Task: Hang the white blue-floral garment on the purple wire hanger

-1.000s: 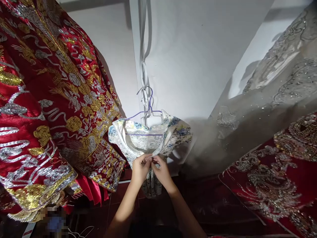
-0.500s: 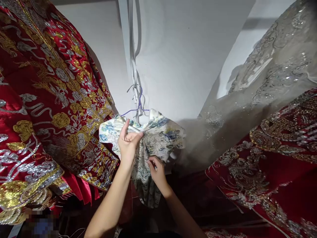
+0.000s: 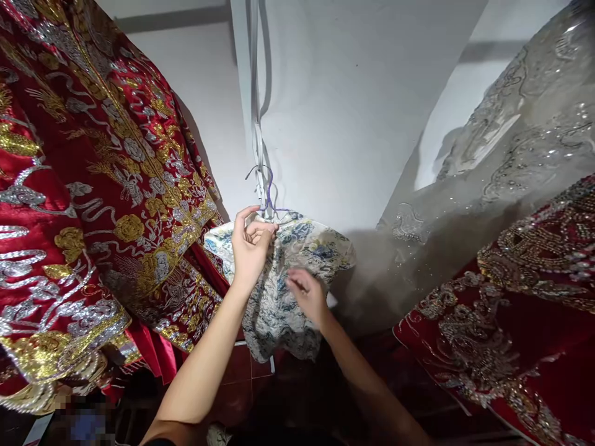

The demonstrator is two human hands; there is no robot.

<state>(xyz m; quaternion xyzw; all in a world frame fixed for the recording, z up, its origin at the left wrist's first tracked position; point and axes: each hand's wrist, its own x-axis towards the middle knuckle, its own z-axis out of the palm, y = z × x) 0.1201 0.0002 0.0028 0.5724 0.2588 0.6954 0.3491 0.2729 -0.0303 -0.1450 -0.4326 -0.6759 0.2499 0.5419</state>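
Observation:
A small white top with blue, green and yellow floral print (image 3: 320, 248) hangs on a purple wire hanger (image 3: 270, 193) in front of the wall. At its neckline, my left hand (image 3: 250, 248) pinches the fabric between thumb and fingers, palm partly toward me. Lower down, my right hand (image 3: 309, 296) is in front of the top's middle, its fingertips smeared by motion. Whether those fingers hold anything cannot be made out. Gathered folds run down the centre of the top below my left hand.
Red garments with gold and silver embroidery (image 3: 134, 155) hang close on the left. To the right are a sheer, sequinned pale gown (image 3: 511, 148) and a beaded red garment (image 3: 525, 297). A white pole (image 3: 254, 74) runs down the wall above the hanger.
My left hand has gone slightly up to the neckline and its fingers have curled in. My right hand has shifted a little right and up. The top hangs more spread out below.

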